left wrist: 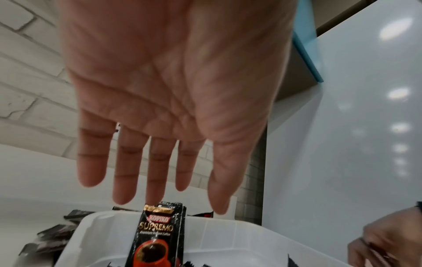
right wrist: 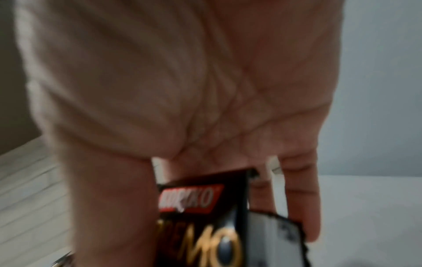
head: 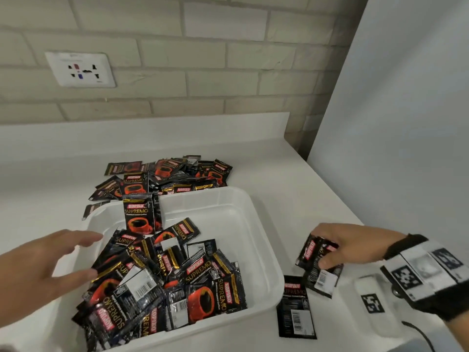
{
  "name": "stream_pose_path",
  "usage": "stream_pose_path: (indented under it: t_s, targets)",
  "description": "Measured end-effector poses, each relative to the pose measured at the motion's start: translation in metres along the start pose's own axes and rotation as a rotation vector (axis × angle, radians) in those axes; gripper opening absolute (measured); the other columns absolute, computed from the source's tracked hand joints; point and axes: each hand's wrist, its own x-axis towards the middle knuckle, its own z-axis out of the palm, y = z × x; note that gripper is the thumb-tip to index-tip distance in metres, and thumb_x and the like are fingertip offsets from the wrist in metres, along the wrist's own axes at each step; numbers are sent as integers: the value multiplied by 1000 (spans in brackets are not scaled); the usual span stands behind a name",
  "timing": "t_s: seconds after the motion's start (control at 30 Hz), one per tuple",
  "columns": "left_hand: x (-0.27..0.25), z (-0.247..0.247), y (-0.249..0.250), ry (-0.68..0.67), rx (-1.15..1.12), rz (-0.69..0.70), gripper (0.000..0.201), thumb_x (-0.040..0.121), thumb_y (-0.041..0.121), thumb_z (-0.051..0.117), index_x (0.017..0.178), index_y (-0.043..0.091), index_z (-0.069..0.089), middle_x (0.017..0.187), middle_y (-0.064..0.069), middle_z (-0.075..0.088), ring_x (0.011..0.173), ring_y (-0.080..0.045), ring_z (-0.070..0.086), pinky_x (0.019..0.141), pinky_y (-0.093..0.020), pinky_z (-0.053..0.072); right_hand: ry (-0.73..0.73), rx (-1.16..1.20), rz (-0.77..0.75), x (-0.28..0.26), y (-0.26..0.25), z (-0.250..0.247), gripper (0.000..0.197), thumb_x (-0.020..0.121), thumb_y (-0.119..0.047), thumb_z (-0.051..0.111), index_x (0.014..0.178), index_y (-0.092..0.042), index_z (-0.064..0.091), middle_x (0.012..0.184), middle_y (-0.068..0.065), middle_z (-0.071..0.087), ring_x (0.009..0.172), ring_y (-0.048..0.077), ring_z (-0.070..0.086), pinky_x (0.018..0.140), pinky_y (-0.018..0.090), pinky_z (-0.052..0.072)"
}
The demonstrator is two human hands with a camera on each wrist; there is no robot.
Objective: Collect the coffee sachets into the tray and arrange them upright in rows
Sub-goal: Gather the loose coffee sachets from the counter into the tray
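A white plastic tray [head: 266, 252] sits on the counter with several black-and-red coffee sachets [head: 177, 283] heaped loosely in its near half. A few sachets [head: 140, 215] stand upright against its far left wall; one upright sachet [left wrist: 157, 234] shows in the left wrist view. My left hand [head: 63, 255] hovers over the tray's left rim, fingers spread and empty; the palm [left wrist: 160, 90] is bare. My right hand [head: 340, 247], to the right of the tray, grips a small bunch of sachets [head: 317, 265] between thumb and fingers; the held sachets [right wrist: 205, 216] look blurred.
More sachets [head: 167, 176] lie in a pile on the counter behind the tray. One sachet [head: 295, 307] lies flat by the tray's right corner. A white device [head: 373, 306] lies near my right wrist. A wall socket [head: 80, 69] is on the brick wall; a white panel [head: 406, 97] stands right.
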Motion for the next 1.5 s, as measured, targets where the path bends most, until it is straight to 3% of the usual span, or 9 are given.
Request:
stream_pose_path:
  t_s: [0.2, 0.4, 0.5, 0.63, 0.73, 0.93, 1.07, 1.3, 1.5]
  targets:
    - [26, -20, 66, -200, 109, -48, 60, 44, 98, 30, 97, 74, 41, 108, 42, 34, 99, 5, 49, 78, -14, 37, 9, -301, -327, -4, -19, 73, 57, 79, -41, 66, 131, -27, 50, 146, -19, 13, 129, 5, 19, 108, 17, 21]
    - [48, -17, 84, -345, 207, -19, 84, 59, 84, 29, 132, 43, 31, 138, 20, 35, 114, 5, 32, 86, -8, 26, 77, -73, -258, -4, -15, 89, 39, 73, -33, 71, 109, -37, 58, 108, -18, 40, 96, 0, 49, 79, 10, 42]
    - [49, -14, 85, -427, 165, 7, 125, 30, 103, 18, 137, 39, 29, 139, 21, 32, 117, 7, 30, 87, -5, 26, 200, 25, -257, -11, -10, 70, 35, 69, -25, 76, 82, -51, 56, 84, -20, 58, 79, -4, 54, 67, 11, 40]
    - [48, -13, 80, -498, 117, 6, 138, 22, 104, 14, 141, 35, 28, 145, 16, 31, 118, 6, 29, 84, 1, 26, 528, 199, -222, -34, -21, 19, 61, 36, -81, 68, 83, -45, 53, 80, -9, 64, 66, 9, 60, 59, 24, 49]
    - [50, -14, 77, -468, 86, -7, 138, 23, 104, 10, 140, 34, 31, 144, 16, 32, 119, 6, 29, 92, -4, 23, 654, 501, -354, -36, -58, -1, 53, 41, -61, 80, 84, -58, 49, 84, -1, 70, 65, 11, 67, 56, 25, 55]
    - [55, -9, 74, -498, 73, 4, 140, 28, 103, 3, 142, 28, 31, 147, 9, 33, 121, 4, 29, 99, -10, 19, 168, 35, -494, 6, -159, 51, 48, 92, -33, 53, 130, -44, 26, 112, -12, 59, 84, -3, 57, 83, 17, 46]
    - [49, -5, 76, -616, 71, -6, 124, 42, 98, 4, 145, 32, 24, 150, 14, 28, 126, 6, 28, 96, 2, 16, -94, -219, -411, 24, -176, 70, 62, 93, -39, 48, 144, -35, 12, 142, -3, 31, 123, 12, 39, 100, 27, 37]
    - [40, -17, 72, -585, 83, -3, 92, 64, 83, 16, 144, 38, 24, 148, 19, 24, 124, 10, 23, 88, 9, 14, -38, -202, -246, 35, -179, 39, 70, 93, -49, 39, 148, -26, 3, 154, -1, 14, 133, 13, 33, 109, 23, 25]
    - [32, -23, 52, -495, 217, -85, 125, 35, 101, 11, 146, 43, 9, 157, 13, -3, 144, -9, 7, 113, -24, 13, -285, -134, -234, 36, -194, 53, 72, 92, -55, 31, 148, -28, -4, 156, -5, 12, 138, 12, 25, 111, 22, 19]
